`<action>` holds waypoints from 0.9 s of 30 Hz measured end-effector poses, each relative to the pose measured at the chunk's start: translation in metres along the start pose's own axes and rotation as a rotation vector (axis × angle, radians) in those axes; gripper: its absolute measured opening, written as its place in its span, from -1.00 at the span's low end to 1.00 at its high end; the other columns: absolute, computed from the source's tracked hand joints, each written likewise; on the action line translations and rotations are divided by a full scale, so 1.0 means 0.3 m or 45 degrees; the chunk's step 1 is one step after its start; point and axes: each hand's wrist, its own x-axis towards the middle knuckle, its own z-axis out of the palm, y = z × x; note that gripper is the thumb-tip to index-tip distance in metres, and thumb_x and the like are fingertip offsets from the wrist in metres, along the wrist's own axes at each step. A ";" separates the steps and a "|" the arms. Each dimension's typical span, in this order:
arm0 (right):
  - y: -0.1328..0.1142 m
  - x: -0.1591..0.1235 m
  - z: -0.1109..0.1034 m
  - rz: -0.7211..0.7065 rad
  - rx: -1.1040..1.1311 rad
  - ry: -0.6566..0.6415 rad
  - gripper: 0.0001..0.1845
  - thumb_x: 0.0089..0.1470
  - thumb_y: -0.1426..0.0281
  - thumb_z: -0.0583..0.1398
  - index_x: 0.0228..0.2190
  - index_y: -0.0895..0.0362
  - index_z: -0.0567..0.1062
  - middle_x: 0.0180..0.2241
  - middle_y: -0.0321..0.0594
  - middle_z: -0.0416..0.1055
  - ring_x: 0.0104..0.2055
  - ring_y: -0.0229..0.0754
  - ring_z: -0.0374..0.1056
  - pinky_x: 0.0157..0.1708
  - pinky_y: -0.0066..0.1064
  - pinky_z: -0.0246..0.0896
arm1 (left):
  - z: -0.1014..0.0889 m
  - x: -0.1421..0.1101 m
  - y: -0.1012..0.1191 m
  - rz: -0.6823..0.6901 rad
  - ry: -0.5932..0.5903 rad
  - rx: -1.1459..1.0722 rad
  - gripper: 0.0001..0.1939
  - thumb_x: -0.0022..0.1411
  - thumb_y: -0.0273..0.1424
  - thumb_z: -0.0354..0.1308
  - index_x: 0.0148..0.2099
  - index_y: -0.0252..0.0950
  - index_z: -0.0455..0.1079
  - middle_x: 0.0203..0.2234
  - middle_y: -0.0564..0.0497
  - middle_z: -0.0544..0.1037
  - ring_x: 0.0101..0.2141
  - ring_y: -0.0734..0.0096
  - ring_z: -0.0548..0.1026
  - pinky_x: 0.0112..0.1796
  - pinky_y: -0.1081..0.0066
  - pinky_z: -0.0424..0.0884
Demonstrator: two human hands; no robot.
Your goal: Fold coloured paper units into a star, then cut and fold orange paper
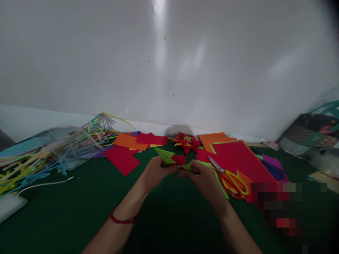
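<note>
Both hands meet over the dark green table, fingers pinched on a small folded paper piece (pixel 166 156) in light green and red. My left hand (pixel 156 171), with a red band round the wrist, grips its left part, where a pointed green tip sticks up. My right hand (pixel 202 174) is closed on the green right end, its fingertips almost touching the left ones. Exact folds between the fingers are hidden. Just beyond the hands lies a layered red, orange and yellow paper flower (pixel 186 141). Scissors (pixel 229 176) with yellow and orange handles rest right of my right hand.
Red paper sheets (pixel 238 158) are stacked at the right, loose orange paper (pixel 129 141) and a red square (pixel 122 160) at the left. Colourful pipe cleaners (pixel 66 151) in clear plastic fill the far left, near a white device (pixel 12 206) with a cable. A pale wall (pixel 106 70) stands behind.
</note>
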 end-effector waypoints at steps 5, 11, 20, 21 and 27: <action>-0.005 -0.002 -0.001 0.001 -0.028 -0.018 -0.81 -0.07 0.31 0.21 -0.60 0.08 0.32 -0.58 -0.37 0.46 -0.47 -0.20 0.41 -0.56 -0.50 0.10 | 0.009 0.002 -0.010 -0.002 0.041 0.033 -0.75 -0.01 -0.35 0.18 -0.23 -0.30 0.48 -0.34 0.00 0.57 -0.28 0.22 0.47 -0.28 0.34 0.37; -0.003 -0.002 -0.002 -0.009 0.017 -0.043 -0.77 -0.07 0.29 0.21 -0.62 0.08 0.28 -0.61 -0.38 0.42 -0.48 -0.20 0.41 -0.57 -0.50 0.10 | 0.013 0.002 -0.011 -0.008 0.048 0.024 -0.77 -0.01 -0.34 0.21 -0.27 -0.30 0.50 -0.36 0.01 0.57 -0.30 0.27 0.49 -0.30 0.40 0.37; 0.013 0.012 -0.010 0.006 0.011 -0.098 -0.81 0.00 0.26 0.15 -0.51 0.11 0.39 -0.53 -0.31 0.47 -0.47 -0.24 0.35 -0.55 -0.49 0.06 | 0.028 0.007 -0.041 0.036 0.211 0.120 -0.75 0.05 -0.23 0.15 -0.29 -0.28 0.49 -0.44 0.03 0.58 -0.37 0.31 0.50 -0.37 0.45 0.37; 0.013 0.013 -0.011 0.015 -0.003 -0.092 -0.81 -0.01 0.26 0.16 -0.53 0.12 0.38 -0.54 -0.31 0.47 -0.49 -0.25 0.34 -0.56 -0.49 0.05 | 0.029 0.007 -0.044 0.035 0.207 0.126 -0.75 0.05 -0.23 0.15 -0.29 -0.29 0.48 -0.45 0.04 0.57 -0.38 0.32 0.49 -0.39 0.46 0.36; 0.013 0.012 -0.008 0.041 -0.017 -0.075 -0.82 -0.03 0.28 0.18 -0.55 0.11 0.37 -0.55 -0.34 0.48 -0.51 -0.26 0.33 -0.58 -0.51 0.04 | 0.026 0.012 -0.033 0.031 0.141 0.064 -0.75 0.05 -0.26 0.15 -0.26 -0.31 0.47 -0.39 0.03 0.57 -0.34 0.31 0.49 -0.36 0.46 0.36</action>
